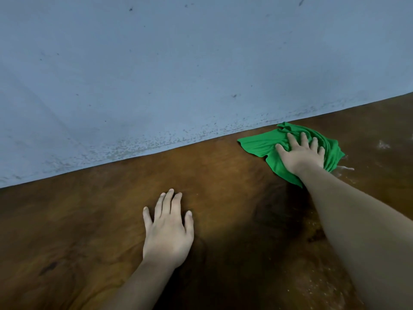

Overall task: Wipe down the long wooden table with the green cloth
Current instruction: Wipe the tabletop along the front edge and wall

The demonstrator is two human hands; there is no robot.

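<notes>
The long wooden table fills the lower half of the view, dark brown with a worn grain. A crumpled green cloth lies on it at the right, close to the wall. My right hand presses flat on the cloth with fingers spread and straight. My left hand rests palm down on the bare wood near the middle, fingers straight and close together, holding nothing.
A pale blue wall with dark specks along its base meets the table's far edge. Whitish dusty smears mark the wood right of the cloth, and more smears lie near my right forearm.
</notes>
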